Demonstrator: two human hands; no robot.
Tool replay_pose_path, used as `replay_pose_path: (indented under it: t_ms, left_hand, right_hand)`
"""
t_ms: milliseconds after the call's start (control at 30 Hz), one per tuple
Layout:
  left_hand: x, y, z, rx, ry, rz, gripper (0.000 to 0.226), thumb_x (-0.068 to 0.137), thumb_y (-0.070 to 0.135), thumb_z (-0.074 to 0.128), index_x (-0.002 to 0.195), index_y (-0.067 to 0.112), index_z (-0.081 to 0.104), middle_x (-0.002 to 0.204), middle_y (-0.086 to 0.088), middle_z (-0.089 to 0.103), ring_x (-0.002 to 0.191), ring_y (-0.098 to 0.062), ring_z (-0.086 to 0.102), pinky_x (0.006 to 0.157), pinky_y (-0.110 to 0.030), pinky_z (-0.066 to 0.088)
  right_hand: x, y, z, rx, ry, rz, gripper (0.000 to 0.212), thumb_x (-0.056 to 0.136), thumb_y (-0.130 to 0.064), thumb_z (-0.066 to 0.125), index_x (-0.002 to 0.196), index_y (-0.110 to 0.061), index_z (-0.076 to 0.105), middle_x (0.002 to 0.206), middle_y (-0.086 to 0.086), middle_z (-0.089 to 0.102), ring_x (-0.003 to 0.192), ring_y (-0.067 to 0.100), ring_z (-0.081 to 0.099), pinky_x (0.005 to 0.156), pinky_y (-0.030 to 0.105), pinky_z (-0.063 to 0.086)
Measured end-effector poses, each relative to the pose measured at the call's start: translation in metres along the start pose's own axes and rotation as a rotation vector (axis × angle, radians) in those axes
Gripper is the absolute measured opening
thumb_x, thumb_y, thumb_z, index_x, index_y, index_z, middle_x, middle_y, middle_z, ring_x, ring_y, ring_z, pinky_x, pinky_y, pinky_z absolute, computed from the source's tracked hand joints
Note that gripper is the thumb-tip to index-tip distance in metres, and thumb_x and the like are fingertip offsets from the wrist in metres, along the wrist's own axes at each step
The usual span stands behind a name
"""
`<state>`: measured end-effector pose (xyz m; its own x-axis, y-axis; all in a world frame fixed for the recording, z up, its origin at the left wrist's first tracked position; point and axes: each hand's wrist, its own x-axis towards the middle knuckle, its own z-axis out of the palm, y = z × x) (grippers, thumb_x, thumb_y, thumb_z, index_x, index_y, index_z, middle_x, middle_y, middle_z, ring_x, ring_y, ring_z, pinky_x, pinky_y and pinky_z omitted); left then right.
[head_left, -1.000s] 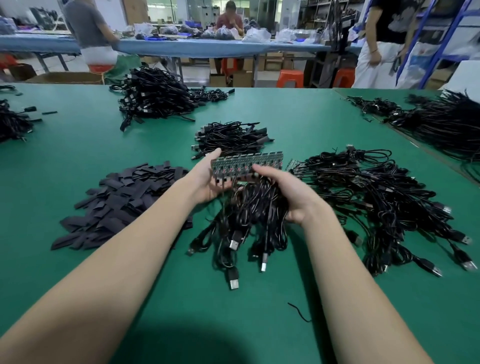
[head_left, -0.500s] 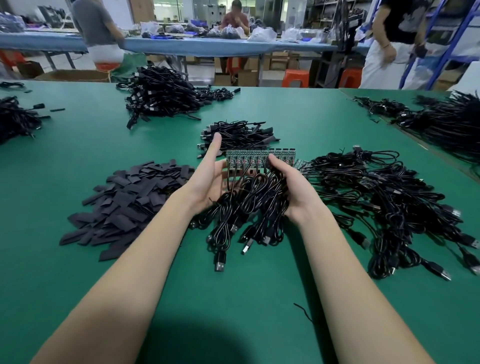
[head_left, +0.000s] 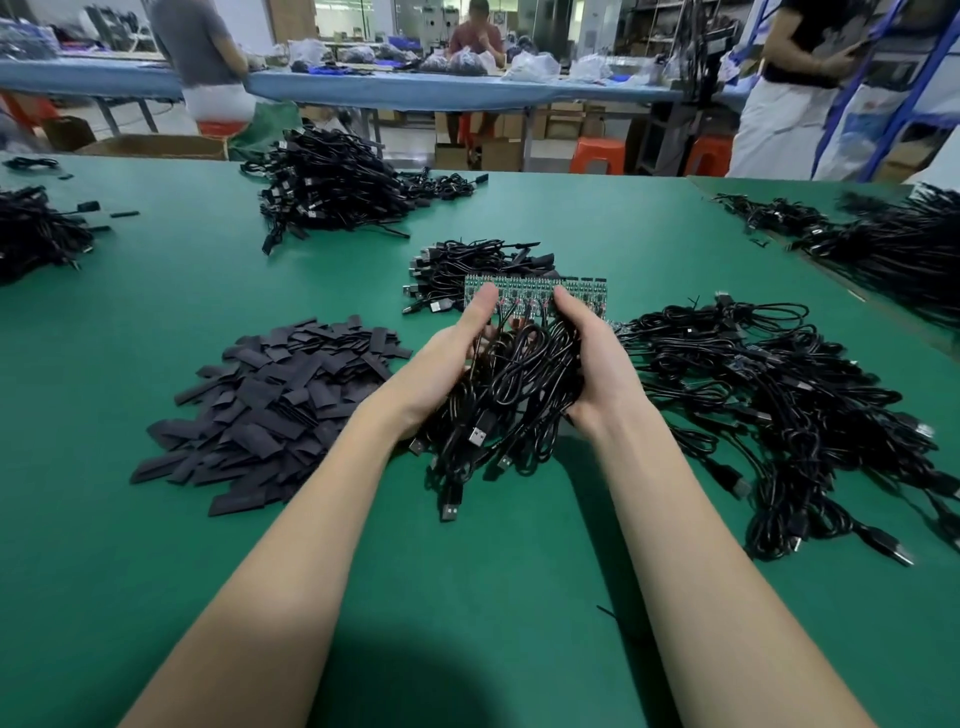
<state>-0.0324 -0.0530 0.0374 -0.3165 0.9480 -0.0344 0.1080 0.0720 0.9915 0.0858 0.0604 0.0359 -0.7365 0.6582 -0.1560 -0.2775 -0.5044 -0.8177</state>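
Since a second ago both hands have closed in: the left hand (head_left: 447, 358) has left the end of the board strip (head_left: 524, 288) and now cups the cable bundle (head_left: 519, 395) from its left, and the right hand (head_left: 597, 364) cups it from the right. The leads are squeezed into one tight hank. Each hand is clamped round the bundle, thumb up against the strip, fingers curled under the leads and mostly hidden. The bundle sits about mid-worktop (head_left: 156, 545), between the sleeve heap (head_left: 280, 405) toward the left edge and the loose cable pile (head_left: 779, 405) toward the right edge. This looks like gathering one batch. The next move probably calls for a firm two-sided hold, since plugs dangling toward the near edge could snag
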Motion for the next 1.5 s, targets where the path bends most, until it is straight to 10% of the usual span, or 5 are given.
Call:
replay_pose_path:
  t_ms: [167, 567, 833, 1067, 1500]
  left_hand:
    - [-0.004, 0.004, -0.011, -0.138, -0.066, -0.095, 0.084, 0.080, 0.088, 0.037, 0.120, 0.023, 0.072, 0.106, -0.012, 0.076, 0.088, -0.025, 0.076, 0.073, -0.034, 0.061]
    - [0.005, -0.012, -0.018, 0.226, 0.587, 0.096, 0.036, 0.098, 0.059, 0.046, 0.103, 0.024, 0.051, 0.096, 0.001, 0.070, 0.074, -0.007, 0.065, 0.087, -0.043, 0.054]
    - [0.001, -0.003, -0.023, 0.233, 0.428, -0.072, 0.060, 0.091, 0.077, 0.038, 0.122, 0.027, 0.052, 0.117, 0.009, 0.062, 0.075, 0.002, 0.058, 0.075, -0.030, 0.039]
    - [-0.010, -0.001, -0.028, 0.238, 0.136, -0.147, 0.140, 0.043, 0.087, 0.073, 0.157, 0.023, 0.023, 0.161, -0.002, 0.032, 0.123, -0.005, 0.042, 0.107, -0.026, 0.024]
    - [-0.007, -0.032, -0.015, 0.372, 0.268, -0.006, 0.098, 0.039, 0.074, 0.084, 0.120, 0.033, 0.048, 0.111, 0.019, 0.054, 0.096, 0.023, 0.049, 0.077, 0.000, 0.033]
  right_hand:
    - [0.000, -0.004, 0.008, -0.043, 0.029, 0.048, 0.029, 0.095, -0.039, 0.064, 0.086, -0.014, 0.075, 0.086, 0.006, 0.076, 0.077, 0.026, 0.076, 0.064, 0.043, 0.062]
    - [-0.002, 0.021, 0.006, -0.254, 0.207, 0.107, 0.034, 0.094, -0.044, 0.060, 0.108, -0.015, 0.071, 0.094, 0.006, 0.079, 0.079, 0.023, 0.077, 0.065, 0.034, 0.060]
    - [-0.004, 0.006, -0.010, -0.486, 0.177, 0.039, 0.111, 0.059, -0.069, 0.080, 0.148, -0.013, 0.046, 0.135, 0.010, 0.064, 0.116, 0.029, 0.067, 0.104, 0.052, 0.050]
    - [-0.007, -0.007, -0.015, -0.589, 0.163, -0.134, 0.066, 0.093, -0.076, 0.037, 0.096, -0.025, 0.078, 0.110, 0.002, 0.076, 0.114, 0.025, 0.065, 0.104, 0.053, 0.044]
    - [0.000, -0.013, -0.041, -0.964, 0.252, -0.241, 0.015, 0.092, -0.039, 0.067, 0.091, -0.025, 0.073, 0.087, -0.005, 0.077, 0.073, 0.008, 0.072, 0.064, 0.026, 0.057]
